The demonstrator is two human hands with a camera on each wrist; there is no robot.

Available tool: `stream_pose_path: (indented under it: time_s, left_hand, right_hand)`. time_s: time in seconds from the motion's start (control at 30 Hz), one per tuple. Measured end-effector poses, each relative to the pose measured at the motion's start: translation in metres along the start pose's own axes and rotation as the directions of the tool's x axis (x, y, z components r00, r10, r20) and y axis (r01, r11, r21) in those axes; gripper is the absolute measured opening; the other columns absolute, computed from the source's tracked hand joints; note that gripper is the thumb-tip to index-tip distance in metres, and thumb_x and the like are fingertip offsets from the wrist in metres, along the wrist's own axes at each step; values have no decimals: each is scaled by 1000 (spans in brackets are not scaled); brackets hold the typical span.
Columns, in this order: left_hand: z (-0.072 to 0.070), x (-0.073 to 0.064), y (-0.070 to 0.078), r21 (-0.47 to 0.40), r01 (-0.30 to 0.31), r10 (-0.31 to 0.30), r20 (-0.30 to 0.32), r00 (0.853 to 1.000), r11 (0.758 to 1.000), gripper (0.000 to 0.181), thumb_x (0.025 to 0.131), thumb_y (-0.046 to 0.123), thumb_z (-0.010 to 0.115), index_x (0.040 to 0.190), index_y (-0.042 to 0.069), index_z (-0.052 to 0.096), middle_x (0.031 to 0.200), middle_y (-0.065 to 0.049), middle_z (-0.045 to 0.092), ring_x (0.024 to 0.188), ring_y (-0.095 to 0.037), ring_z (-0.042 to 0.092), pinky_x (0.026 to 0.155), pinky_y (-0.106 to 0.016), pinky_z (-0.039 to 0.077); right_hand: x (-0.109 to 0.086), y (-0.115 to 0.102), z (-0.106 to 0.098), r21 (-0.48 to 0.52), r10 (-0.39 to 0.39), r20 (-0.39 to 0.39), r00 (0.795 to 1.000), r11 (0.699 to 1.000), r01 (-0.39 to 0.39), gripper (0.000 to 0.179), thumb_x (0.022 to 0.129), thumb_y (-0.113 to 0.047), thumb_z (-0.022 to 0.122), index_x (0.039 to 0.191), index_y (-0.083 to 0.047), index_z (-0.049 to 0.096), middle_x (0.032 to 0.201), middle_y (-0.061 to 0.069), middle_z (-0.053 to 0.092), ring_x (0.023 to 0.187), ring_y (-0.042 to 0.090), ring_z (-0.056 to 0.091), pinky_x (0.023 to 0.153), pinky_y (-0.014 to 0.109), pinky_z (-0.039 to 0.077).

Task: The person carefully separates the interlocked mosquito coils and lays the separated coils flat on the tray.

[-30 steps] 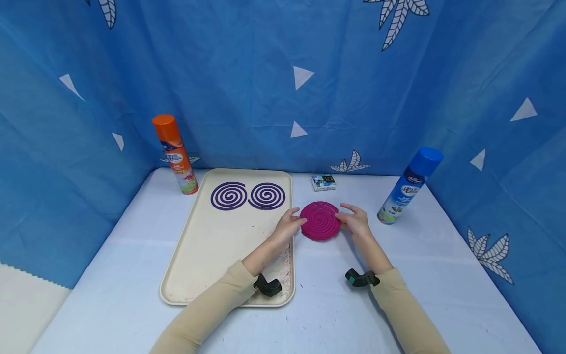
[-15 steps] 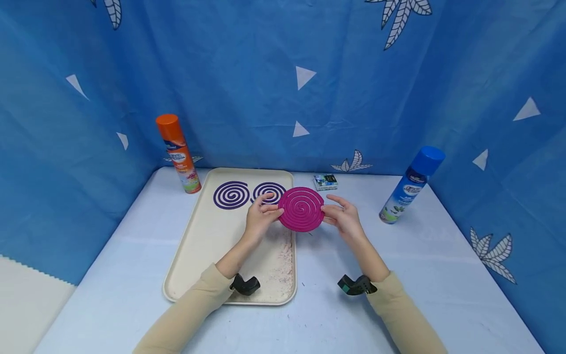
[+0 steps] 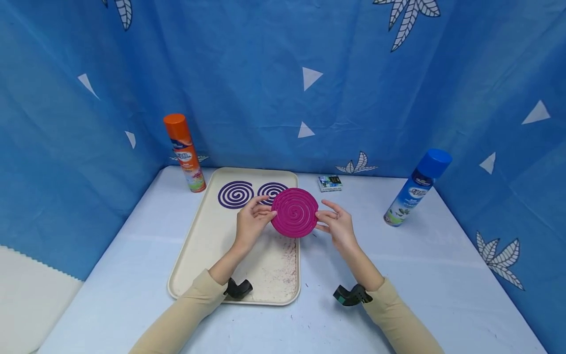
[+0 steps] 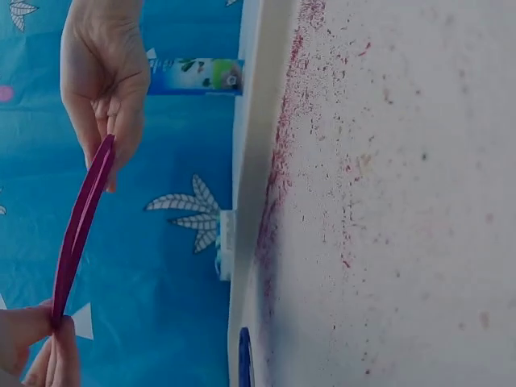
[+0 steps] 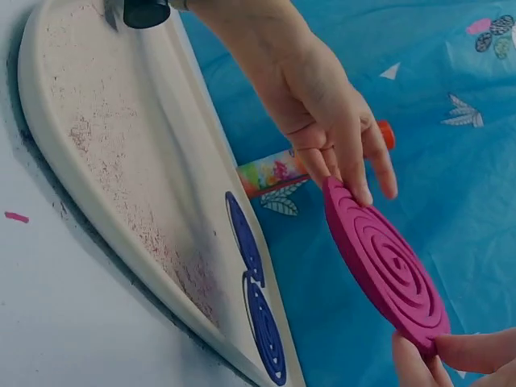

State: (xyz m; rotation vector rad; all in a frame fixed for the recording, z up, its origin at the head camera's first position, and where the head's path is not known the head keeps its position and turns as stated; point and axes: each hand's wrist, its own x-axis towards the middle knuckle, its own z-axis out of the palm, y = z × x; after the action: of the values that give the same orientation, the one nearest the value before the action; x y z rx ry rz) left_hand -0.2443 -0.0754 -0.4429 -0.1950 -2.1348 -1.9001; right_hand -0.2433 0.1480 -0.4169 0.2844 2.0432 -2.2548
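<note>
Both hands hold a magenta mosquito coil [image 3: 295, 213] by its opposite edges, raised above the right edge of the tray in the head view. My left hand [image 3: 253, 223] pinches its left rim, and my right hand [image 3: 339, 227] pinches its right rim. Seen edge-on in the left wrist view, the magenta coil [image 4: 81, 234] is thin and slightly bowed, with a narrow gap along it. Two purple coils lie flat at the far end of the cream tray [image 3: 216, 246]. The left purple coil [image 3: 236, 195] is fully visible; the right purple coil [image 3: 270, 189] is partly hidden.
An orange spray can [image 3: 185, 153] stands left of the tray. On the right side is a blue spray can [image 3: 415, 189]. Behind the hands lies a small box [image 3: 330, 183] near the blue curtain [image 3: 247, 88]. Reddish crumbs are scattered along the tray's right side.
The magenta coil has been lifted off the white table and carried left to over the tray's edge, both hands holding it. It tilts up more toward the head camera now.
</note>
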Motion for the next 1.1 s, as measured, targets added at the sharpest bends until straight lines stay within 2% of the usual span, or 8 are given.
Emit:
stream_pose_path:
  time_s: [0.1, 0.2, 0.3, 0.47, 0.63, 0.77, 0.9, 1.1]
  left_hand:
    - [2, -3, 3, 0, -63, 63, -10, 998, 998, 43, 79, 4, 76, 119, 3, 61, 93, -19, 71, 78, -12, 69, 72, -17, 57]
    - [3, -4, 7, -12, -34, 34, -10, 999, 999, 40, 82, 6, 73, 119, 1, 60, 89, -19, 71, 73, -8, 68, 68, -18, 58]
    - [1, -2, 11, -85, 101, -99, 28, 995, 991, 41, 86, 6, 69, 124, 0, 56, 81, -13, 71, 66, -4, 66, 64, -19, 58]
    - [-4, 4, 17, -202, 325, -308, 113, 945, 924, 43, 90, 4, 63, 131, 4, 50, 72, 8, 67, 66, -3, 65, 65, -17, 57]
    - [-5, 4, 18, -105, 195, -189, 64, 980, 975, 42, 88, 4, 65, 127, 7, 51, 77, -3, 69, 64, -4, 65, 64, -17, 56]
    - [-3, 2, 18, -26, 80, -79, 33, 996, 996, 39, 86, 4, 68, 122, 7, 52, 85, -19, 68, 63, -4, 64, 64, -17, 56]
    - [-4, 2, 18, -70, 74, -70, 56, 996, 995, 38, 87, 4, 67, 121, 2, 49, 87, -22, 67, 64, -4, 65, 65, -17, 56]
    - [-12, 6, 17, -143, 100, -91, 67, 994, 985, 37, 89, 5, 64, 120, -3, 46, 81, -6, 66, 67, -3, 66, 67, -18, 57]
  right_hand:
    - [-1, 2, 0, -12, -56, -20, 998, 998, 56, 49, 91, -1, 59, 138, -5, 46, 75, -10, 69, 73, 2, 68, 66, 21, 59]
    - [-3, 2, -1, -72, -171, -18, 985, 983, 169, 47, 90, 0, 61, 136, -5, 49, 77, -7, 69, 71, 2, 68, 66, 21, 59]
    - [-5, 1, -3, -141, -293, -8, 956, 947, 289, 44, 88, 1, 63, 131, -6, 53, 85, 5, 71, 70, 2, 68, 66, 22, 59]
    - [-8, -5, -6, -190, -345, 24, 938, 920, 343, 44, 87, -2, 66, 129, -5, 55, 99, 27, 68, 70, 1, 68, 68, 21, 59]
    - [-12, -10, -7, -178, -306, 24, 952, 936, 305, 47, 84, -2, 69, 129, -5, 55, 87, 12, 72, 69, 3, 69, 69, 22, 59]
    - [-11, -13, -8, -87, -155, 33, 987, 984, 157, 48, 86, -1, 66, 132, -4, 51, 76, -8, 70, 69, 4, 69, 69, 21, 59]
    - [-8, -15, -10, -7, -25, 48, 999, 1000, 26, 48, 89, -1, 62, 135, -5, 48, 72, -11, 70, 67, 4, 68, 69, 19, 58]
    - [-9, -17, -9, 20, -42, 28, 999, 999, 41, 49, 88, -3, 65, 134, -7, 49, 75, -10, 71, 70, 6, 69, 71, 19, 58]
